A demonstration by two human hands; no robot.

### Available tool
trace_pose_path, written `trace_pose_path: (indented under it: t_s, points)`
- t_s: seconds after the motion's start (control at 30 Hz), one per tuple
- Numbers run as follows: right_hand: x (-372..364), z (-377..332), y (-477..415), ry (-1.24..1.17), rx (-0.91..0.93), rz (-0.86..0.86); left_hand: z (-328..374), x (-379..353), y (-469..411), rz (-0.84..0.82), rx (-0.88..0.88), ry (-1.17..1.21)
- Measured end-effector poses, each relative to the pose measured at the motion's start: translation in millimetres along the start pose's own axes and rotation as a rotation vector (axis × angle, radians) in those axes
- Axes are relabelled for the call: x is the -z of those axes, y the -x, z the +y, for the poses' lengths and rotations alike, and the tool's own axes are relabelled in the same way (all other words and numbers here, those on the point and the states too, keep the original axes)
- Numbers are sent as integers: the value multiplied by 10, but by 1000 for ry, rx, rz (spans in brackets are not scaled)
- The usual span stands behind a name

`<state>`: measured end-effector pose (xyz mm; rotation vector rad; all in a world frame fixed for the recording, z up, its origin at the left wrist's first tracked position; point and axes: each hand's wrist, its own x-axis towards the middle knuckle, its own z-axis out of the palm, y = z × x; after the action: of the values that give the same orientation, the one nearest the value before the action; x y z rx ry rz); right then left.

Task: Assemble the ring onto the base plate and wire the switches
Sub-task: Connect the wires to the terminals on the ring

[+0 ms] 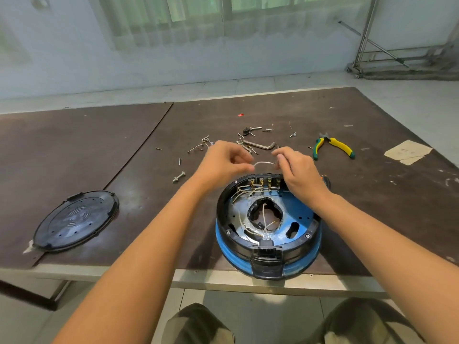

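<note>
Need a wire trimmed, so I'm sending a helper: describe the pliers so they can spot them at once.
On the brown table, look past the round blue-and-black housing near the front edge, towards the far right. The pliers lie flat there, between the scattered screws and a scrap of paper. They alone have yellow-and-green handles; the nearby hex key is bare metal.

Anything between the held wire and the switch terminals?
Nothing solid: left hand and right hand pinch the wire above the ring at its far rim; the switches sit below, open from above. Attached wires crowd the terminals; the right hand covers the row's right end.
</note>
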<state>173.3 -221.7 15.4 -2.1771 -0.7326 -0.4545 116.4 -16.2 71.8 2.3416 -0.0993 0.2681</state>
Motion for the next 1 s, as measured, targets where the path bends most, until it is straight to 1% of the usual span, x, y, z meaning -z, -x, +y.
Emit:
trace_pose_path:
  t_s: [0.03,0.1,0.17,0.23,0.3,0.4,0.43,0.5,0.57,0.67,0.73,0.9,1.0]
  points:
    - [6,0,2,-15,-3,-32,54,-79,-25,-34,-11,50]
    - [5,-7,9,-37,-1,-105,56,-265,-51,-27,-11,75]
    - [2,-19,22,-67,4,-161,-28,-427,-50,17,-14,86]
    - [-4,-27,37,-102,16,-183,-133,-536,-36,90,-11,126]
    - [-23,-11,33,-117,36,-185,-197,-612,-19,135,-17,140]
    - [-54,48,-5,-89,57,-118,-211,-649,-24,108,-34,141]
    - [-57,70,-11,-82,51,-85,-211,-638,-23,93,-19,187]
    - [-49,97,-15,-90,22,-41,-227,-589,-19,70,28,354]
    - [-40,104,-16,-100,-5,-45,-257,-551,-7,36,54,453]
    - [-42,94,-23,-92,-8,-73,-253,-546,6,-46,27,431]
    - [-33,88,-25,-108,-8,-75,-234,-553,6,-72,16,424]
    - [-35,87,-14,-105,-18,-94,-236,-557,11,-20,7,433]
    - [-45,84,-16,-88,8,-104,-243,-553,13,30,12,473]
